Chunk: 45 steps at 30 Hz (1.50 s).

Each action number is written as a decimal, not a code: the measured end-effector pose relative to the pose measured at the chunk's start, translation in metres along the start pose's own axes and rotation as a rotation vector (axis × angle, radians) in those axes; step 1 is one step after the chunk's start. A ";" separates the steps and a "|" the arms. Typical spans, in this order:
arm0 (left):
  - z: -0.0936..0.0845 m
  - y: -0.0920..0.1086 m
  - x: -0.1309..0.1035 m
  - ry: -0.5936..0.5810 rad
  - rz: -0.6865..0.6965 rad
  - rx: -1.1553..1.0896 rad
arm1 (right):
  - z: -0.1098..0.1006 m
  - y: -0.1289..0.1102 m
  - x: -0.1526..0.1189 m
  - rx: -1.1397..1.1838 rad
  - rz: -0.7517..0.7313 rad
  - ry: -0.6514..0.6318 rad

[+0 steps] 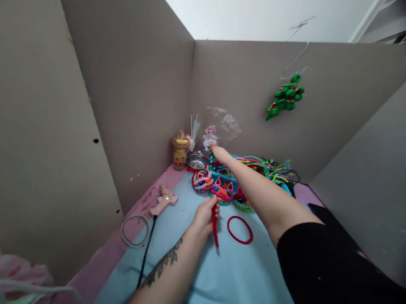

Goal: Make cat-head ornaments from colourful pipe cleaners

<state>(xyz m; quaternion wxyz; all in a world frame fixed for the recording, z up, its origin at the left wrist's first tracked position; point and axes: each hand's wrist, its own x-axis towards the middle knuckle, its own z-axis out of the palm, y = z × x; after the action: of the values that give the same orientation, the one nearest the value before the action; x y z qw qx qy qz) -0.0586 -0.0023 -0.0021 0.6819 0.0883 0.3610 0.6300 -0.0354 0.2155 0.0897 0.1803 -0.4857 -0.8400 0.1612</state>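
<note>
My left hand (206, 214) is closed around a red pipe cleaner strip (215, 228), whose lower end points down toward the cloth. My right hand (220, 154) reaches far forward over the basket's left end, beside a small pink and white item (210, 136); its fingers are too small and partly hidden to make out. A red pipe cleaner ring (240, 230) lies flat on the blue cloth (228, 276), right of my left hand. Just beyond that hand sit colourful fuzzy animal heads: a striped one (202, 180), a pink-eared one (222, 191) and a red and green one (243, 201).
A blue basket (227, 173) holds many coloured pipe cleaners (258, 168). Left of it stand a metal bowl (197, 161) and a brown bottle (180, 152). A pink glue gun (164, 201) with a black cord lies at left. Grey panels (244, 80) enclose the table; green pipe-cleaner work (286, 98) hangs there.
</note>
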 end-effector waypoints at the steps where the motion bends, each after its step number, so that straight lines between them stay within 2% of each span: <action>1: 0.000 0.000 0.000 0.005 0.006 -0.002 | -0.006 -0.005 -0.001 0.049 -0.026 0.039; 5: -0.005 0.000 0.003 0.012 0.023 -0.009 | -0.026 -0.014 0.002 0.254 -0.032 0.165; 10: -0.010 0.002 0.006 -0.003 0.025 -0.035 | -0.049 0.000 0.005 0.534 0.062 0.294; 14: -0.010 0.003 0.008 -0.034 0.048 -0.016 | -0.067 0.017 -0.011 0.796 0.063 0.378; 17: -0.009 0.002 0.009 -0.029 0.039 -0.009 | -0.079 0.030 -0.030 0.910 0.042 0.418; 21: -0.008 0.001 0.009 -0.029 0.015 0.006 | -0.087 0.053 -0.045 0.856 0.029 0.485; 25: -0.008 0.000 0.010 -0.009 0.000 0.009 | -0.090 0.076 -0.046 0.606 0.041 0.617; 26: -0.008 0.000 0.009 0.000 -0.001 0.011 | -0.090 0.081 -0.046 0.533 0.053 0.612; 30: -0.009 0.000 0.008 0.020 0.001 0.037 | -0.080 0.092 -0.046 0.299 0.270 0.354; 31: -0.010 0.000 0.009 0.019 0.012 0.044 | -0.075 0.093 -0.047 0.245 0.287 0.335; 35: -0.011 -0.002 0.010 0.012 0.036 0.048 | -0.047 0.088 -0.051 0.146 0.130 0.336; 37: -0.010 -0.003 0.011 0.002 0.036 0.053 | -0.032 0.076 -0.054 0.120 0.031 0.267; 42: -0.009 -0.004 0.010 -0.023 0.047 0.058 | 0.003 0.028 -0.052 0.018 -0.135 0.034; 45: -0.009 -0.003 0.010 -0.023 0.039 0.064 | 0.018 0.001 -0.038 -0.057 -0.182 -0.036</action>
<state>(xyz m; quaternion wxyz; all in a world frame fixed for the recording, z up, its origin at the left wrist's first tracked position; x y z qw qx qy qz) -0.0622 0.0034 -0.0143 0.6703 0.1244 0.3714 0.6303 -0.0253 0.1811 0.0683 0.1653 -0.4093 -0.8880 0.1289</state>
